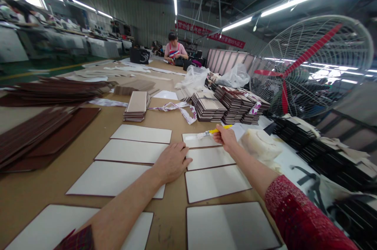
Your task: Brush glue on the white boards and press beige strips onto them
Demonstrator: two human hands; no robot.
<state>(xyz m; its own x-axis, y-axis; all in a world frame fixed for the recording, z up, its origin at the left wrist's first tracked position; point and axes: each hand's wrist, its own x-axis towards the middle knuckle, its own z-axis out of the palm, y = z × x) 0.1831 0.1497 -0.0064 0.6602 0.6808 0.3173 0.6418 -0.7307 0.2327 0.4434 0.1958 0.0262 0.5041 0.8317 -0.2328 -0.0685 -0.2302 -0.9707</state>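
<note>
Red-bladed fan (297, 70) right; seated person (174, 50) far.

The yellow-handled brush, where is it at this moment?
In the head view, the yellow-handled brush is right of centre, held in the right hand, its tip on the farthest white panel of the right column, just before the card stacks.

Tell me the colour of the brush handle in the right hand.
Yellow: the brush held by the right hand has a yellow handle, clearest in the head view.
</note>
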